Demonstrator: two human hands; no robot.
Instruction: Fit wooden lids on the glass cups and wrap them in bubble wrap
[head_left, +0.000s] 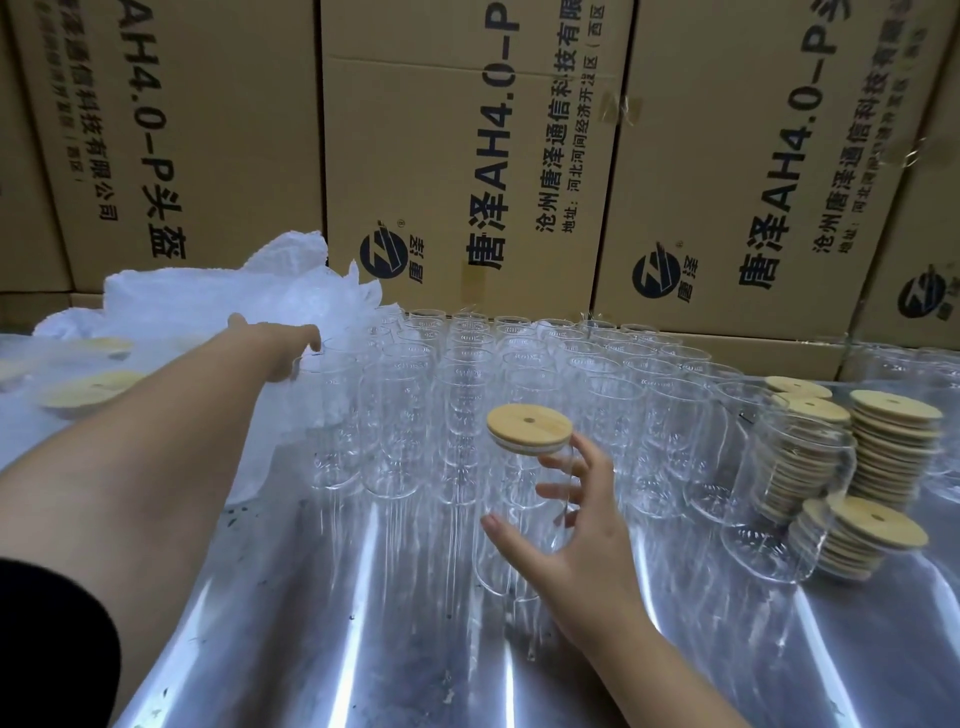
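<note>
Right hand is resting spread fingers against the upright lidded glass cup just to its left, with the wooden lid sitting on top. Left hand is reaching far forward-left, meeting the bubble wrap edge. I cannot tell its grip.

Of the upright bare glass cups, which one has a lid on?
The clear glass cup at the right hand, under a round wooden lid; the others stand open.
</note>
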